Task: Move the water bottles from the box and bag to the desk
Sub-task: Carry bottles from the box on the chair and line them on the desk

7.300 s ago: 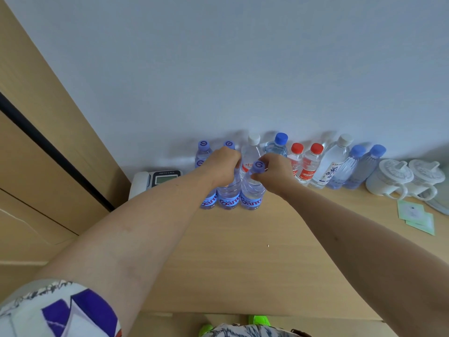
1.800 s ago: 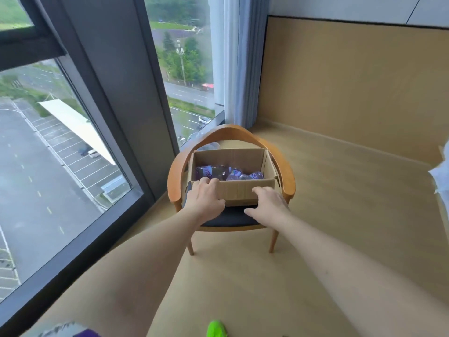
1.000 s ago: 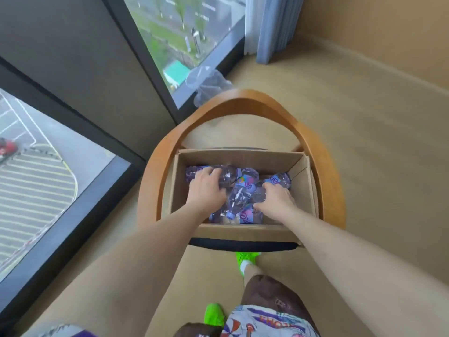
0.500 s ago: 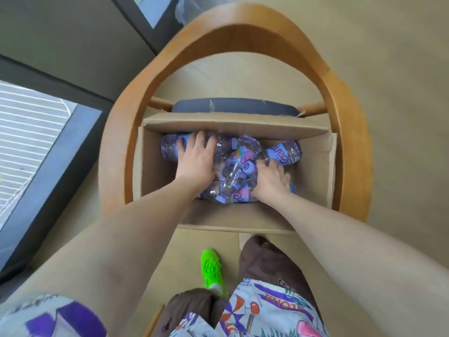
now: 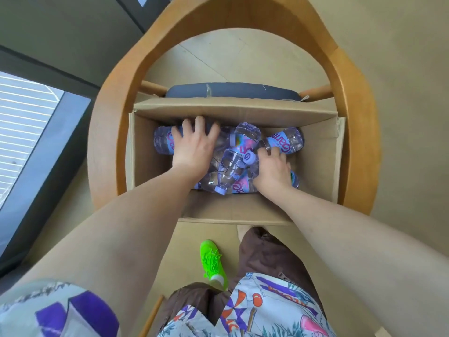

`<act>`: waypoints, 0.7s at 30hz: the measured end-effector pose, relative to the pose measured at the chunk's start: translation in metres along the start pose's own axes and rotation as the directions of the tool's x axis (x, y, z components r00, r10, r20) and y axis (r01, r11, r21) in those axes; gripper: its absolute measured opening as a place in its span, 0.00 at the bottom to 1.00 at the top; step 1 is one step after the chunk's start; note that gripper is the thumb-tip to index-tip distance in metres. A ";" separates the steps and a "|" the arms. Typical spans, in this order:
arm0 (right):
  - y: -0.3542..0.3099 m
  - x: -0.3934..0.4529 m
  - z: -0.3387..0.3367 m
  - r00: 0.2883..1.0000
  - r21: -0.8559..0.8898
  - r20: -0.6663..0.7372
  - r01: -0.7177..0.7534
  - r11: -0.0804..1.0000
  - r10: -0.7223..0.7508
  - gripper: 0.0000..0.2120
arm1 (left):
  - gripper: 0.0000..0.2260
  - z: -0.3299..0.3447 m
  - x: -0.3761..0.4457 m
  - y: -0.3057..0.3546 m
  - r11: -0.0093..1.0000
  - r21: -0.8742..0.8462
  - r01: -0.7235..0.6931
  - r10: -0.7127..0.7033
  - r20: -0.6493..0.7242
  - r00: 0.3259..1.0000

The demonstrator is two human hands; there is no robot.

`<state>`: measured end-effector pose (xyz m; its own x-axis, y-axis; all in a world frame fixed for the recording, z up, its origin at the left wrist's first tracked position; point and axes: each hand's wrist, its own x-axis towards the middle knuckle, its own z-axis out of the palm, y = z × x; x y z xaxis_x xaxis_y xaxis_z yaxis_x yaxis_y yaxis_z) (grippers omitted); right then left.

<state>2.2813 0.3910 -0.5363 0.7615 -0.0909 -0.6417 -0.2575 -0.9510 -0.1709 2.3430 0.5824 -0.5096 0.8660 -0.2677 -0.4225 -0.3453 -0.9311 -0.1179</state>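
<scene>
An open cardboard box sits on a wooden chair below me. Several clear water bottles with purple labels and caps lie jumbled inside it. My left hand rests with spread fingers on the bottle lying at the left. My right hand is curled at the neck of the bottle lying at the right. Between my hands a heap of bottles points its caps toward me. Bottles under my palms are partly hidden.
The chair's curved wooden back and arms ring the box, with a dark seat cushion behind it. A floor-length window is at the left. My green shoe stands on the wooden floor in front of the chair.
I went from the desk to the chair and put both hands into the box. In the last half second my right hand slid toward the right bottle's neck; my left hand stayed.
</scene>
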 end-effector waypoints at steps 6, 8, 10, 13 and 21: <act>-0.008 -0.027 -0.020 0.997 0.140 -0.050 0.070 0.988 -0.064 0.25 | 0.31 -0.012 -0.033 -0.004 0.973 -0.231 -0.013 0.058 0.187 0.981; -0.016 -0.039 -0.032 0.991 0.163 -0.102 0.099 0.982 -0.083 0.25 | 0.31 -0.018 -0.050 -0.006 0.949 -0.317 -0.006 0.056 0.148 0.987; -0.026 -0.054 -0.044 0.984 0.188 -0.153 0.116 0.975 -0.087 0.26 | 0.31 -0.027 -0.068 -0.009 0.889 -0.459 0.013 0.028 0.081 0.996; -0.046 -0.083 -0.066 0.967 0.219 -0.229 0.167 0.961 -0.116 0.27 | 0.30 -0.054 -0.098 -0.018 0.738 -0.670 0.080 -0.101 0.008 0.995; -0.126 -0.199 -0.133 0.859 0.215 -0.462 0.352 0.911 -0.223 0.28 | 0.24 -0.145 -0.216 -0.065 0.487 -0.872 0.050 -0.421 -0.184 0.888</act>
<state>2.2411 0.4893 -0.2871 0.9858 -0.0024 -0.1677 -0.0943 -0.8346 -0.5427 2.2310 0.6649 -0.2808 0.9811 0.1085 -0.1599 0.1905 -0.6828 0.7053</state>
